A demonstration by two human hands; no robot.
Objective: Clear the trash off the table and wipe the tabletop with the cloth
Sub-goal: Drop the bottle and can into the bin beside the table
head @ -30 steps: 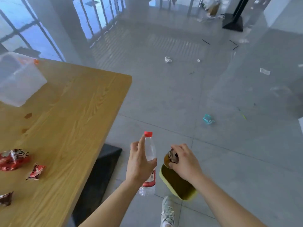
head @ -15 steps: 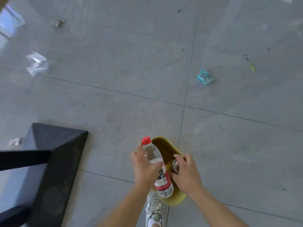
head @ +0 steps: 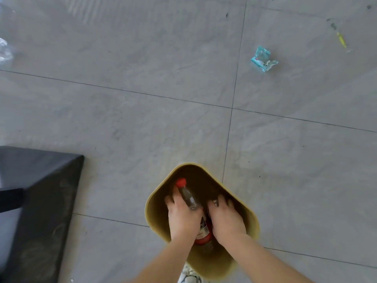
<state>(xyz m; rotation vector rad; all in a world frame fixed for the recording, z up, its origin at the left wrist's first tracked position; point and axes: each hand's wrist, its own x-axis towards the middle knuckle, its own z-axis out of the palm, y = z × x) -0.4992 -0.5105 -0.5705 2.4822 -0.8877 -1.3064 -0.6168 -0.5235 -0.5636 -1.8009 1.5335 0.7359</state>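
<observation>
Both my hands reach down inside a yellow bin [head: 155,205] standing on the grey floor. My left hand [head: 183,217] grips a clear plastic bottle [head: 188,196] with a red cap and red label, its cap pointing to the bin's far side. My right hand [head: 225,218] is curled over a small metal can [head: 214,201], of which only the rim shows between the fingers. The table and the cloth are out of view.
A black table base [head: 40,211] fills the lower left. On the floor lie a teal wrapper [head: 263,60], a yellow stick [head: 341,40] and clear plastic [head: 5,51] at the left edge. My white shoe [head: 189,275] is just below the bin.
My view tipped down from the table to the floor. Both hands, with the bottle and the can, went from above the bin down into it.
</observation>
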